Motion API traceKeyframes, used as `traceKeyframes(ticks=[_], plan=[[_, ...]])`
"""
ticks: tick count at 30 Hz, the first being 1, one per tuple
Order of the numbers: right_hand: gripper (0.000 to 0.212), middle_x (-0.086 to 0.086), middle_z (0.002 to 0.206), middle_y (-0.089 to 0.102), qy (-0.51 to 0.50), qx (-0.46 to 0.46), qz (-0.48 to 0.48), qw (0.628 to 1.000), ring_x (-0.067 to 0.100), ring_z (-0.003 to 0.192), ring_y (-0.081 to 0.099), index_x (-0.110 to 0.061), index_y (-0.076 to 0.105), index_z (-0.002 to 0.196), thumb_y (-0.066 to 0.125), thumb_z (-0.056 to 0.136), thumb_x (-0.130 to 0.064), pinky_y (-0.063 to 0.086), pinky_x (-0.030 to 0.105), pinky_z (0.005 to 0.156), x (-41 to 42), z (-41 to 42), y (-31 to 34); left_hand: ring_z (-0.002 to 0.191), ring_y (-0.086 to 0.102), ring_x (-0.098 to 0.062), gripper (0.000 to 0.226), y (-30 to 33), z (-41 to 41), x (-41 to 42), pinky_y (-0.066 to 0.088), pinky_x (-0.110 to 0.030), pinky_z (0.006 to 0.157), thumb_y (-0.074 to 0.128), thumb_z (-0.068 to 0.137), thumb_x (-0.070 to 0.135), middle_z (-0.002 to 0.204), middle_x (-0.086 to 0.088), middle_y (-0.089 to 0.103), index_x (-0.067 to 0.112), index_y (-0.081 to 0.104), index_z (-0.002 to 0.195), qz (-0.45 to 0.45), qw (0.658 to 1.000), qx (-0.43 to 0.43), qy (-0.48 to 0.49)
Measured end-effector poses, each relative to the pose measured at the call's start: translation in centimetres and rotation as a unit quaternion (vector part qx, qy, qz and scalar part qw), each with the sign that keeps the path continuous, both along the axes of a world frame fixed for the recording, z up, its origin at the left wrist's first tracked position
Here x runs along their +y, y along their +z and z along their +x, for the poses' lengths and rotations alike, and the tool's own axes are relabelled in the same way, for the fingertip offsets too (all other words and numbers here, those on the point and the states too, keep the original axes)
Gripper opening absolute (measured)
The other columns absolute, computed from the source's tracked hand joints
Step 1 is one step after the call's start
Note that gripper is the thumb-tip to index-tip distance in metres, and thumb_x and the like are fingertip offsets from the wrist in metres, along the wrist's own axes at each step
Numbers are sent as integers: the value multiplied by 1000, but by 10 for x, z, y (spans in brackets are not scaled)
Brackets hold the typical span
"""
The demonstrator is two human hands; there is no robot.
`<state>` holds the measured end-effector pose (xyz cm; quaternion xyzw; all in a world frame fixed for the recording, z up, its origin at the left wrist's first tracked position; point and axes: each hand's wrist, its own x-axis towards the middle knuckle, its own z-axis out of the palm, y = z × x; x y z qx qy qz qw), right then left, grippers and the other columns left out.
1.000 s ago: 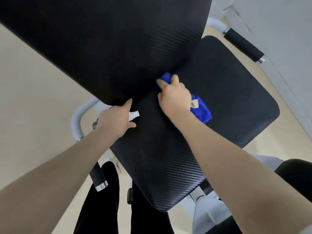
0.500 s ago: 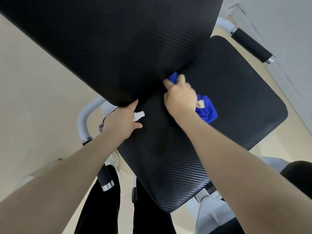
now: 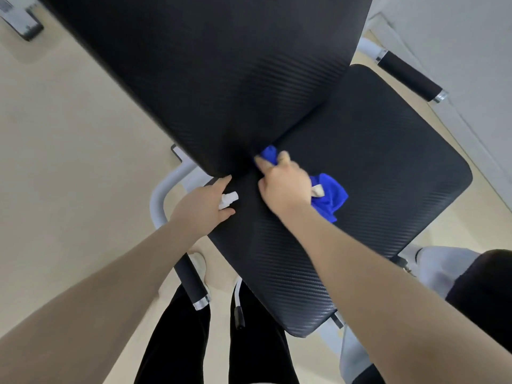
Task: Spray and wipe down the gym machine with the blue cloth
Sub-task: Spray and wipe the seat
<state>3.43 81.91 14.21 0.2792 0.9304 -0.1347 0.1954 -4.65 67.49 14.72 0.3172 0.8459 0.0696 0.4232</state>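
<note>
Back pad (image 3: 210,79): large black cushion with a fine woven texture, filling the upper left and centre of the head view, tilted over the seat. Seat pad (image 3: 374,167): same black textured covering, lying below and right of the back pad; the two meet along a dark crease running diagonally.

Floor (image 3: 55,162): pale beige, visible left of the machine. Wall (image 3: 457,37): light grey, upper right.

Machine frame (image 3: 159,200): white curved tube at the left edge of the seat. Left handle (image 3: 194,284): black foam grip with a chrome end cap, below the frame tube. Right handle (image 3: 407,76): matching grip, upper right, beyond the seat corner.

The person's legs, in black trousers (image 3: 177,342), stand at the near end of the seat.

Right hand (image 3: 285,187): fingers curled round the blue cloth (image 3: 329,198), pressing it onto the seat pad right at the crease. A bunch of cloth shows past the fingertips against the back pad's lower edge; the rest trails out to the right of the hand on the seat, with a small tan tag showing.

Left hand (image 3: 202,206): gripping a white spray bottle (image 3: 228,199), only the nozzle visible between thumb and forefinger; hand rests at the seat's left edge, forefinger touching the back pad's lower corner.
</note>
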Motion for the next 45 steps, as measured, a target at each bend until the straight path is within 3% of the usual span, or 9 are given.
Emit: traceKeyframes(ticks=[5,9,14,20,23,26,37,41,45], plan=[[51,10,121,43,119,-3,-12,993,31,103,49,-40,33,141,41,93,-25,38,36,77,-5,9,7,97,58,-27,59,3,-6,-22,47,-37,81,54,93,27,125,-8,44,21,29,146,-17,999,40,-32],[48,13,127,42,-52,-10,33,998,35,105,48,-38,38,139,42,94,-22,41,40,83,38,3,6,109,55,-25,53,5,-8,-34,47,-40,91,49,96,28,140,-5,34,27,29,146,-29,998,49,-33],[51,12,125,44,-48,11,-16,999,35,101,54,-34,39,139,45,89,-25,44,37,76,-22,3,2,101,57,-29,47,5,-20,-38,43,-32,81,52,92,20,115,-9,61,23,45,138,6,995,43,94],[51,9,118,42,98,-17,-64,993,30,100,50,-35,33,141,42,92,-23,32,33,70,-94,6,7,84,53,-25,33,20,-24,-46,37,-28,66,52,85,6,95,-7,59,24,50,114,31,981,-87,172],[50,12,121,42,-12,-20,14,1000,34,103,50,-36,37,139,42,91,-22,40,38,78,-42,-3,4,81,63,-23,60,15,-27,-50,39,-25,72,53,85,8,112,-2,63,21,39,142,33,969,-129,209],[47,14,123,42,-131,-17,61,989,35,99,51,-29,40,138,42,92,-18,40,38,73,-23,-10,0,73,63,-19,50,10,-29,-55,45,-29,77,53,85,7,106,3,60,22,47,132,50,963,-147,219],[50,10,118,42,84,-12,21,996,29,96,49,-33,35,140,43,93,-19,31,34,69,-104,-6,2,80,62,-25,25,22,-29,-69,42,-25,65,43,87,5,86,-8,59,28,51,89,58,978,-133,151],[51,15,122,42,-121,-38,88,988,33,100,50,-33,38,140,43,92,-18,37,38,73,-30,36,15,88,61,-20,50,16,-23,-64,37,-13,58,46,89,10,99,0,58,27,44,136,41,989,-122,79],[53,15,115,46,-156,5,44,987,33,89,53,-27,38,141,45,89,-19,32,33,64,-82,37,6,81,47,-23,23,17,-21,-58,41,-35,74,43,90,3,91,-7,49,24,38,98,49,997,-49,-29]])
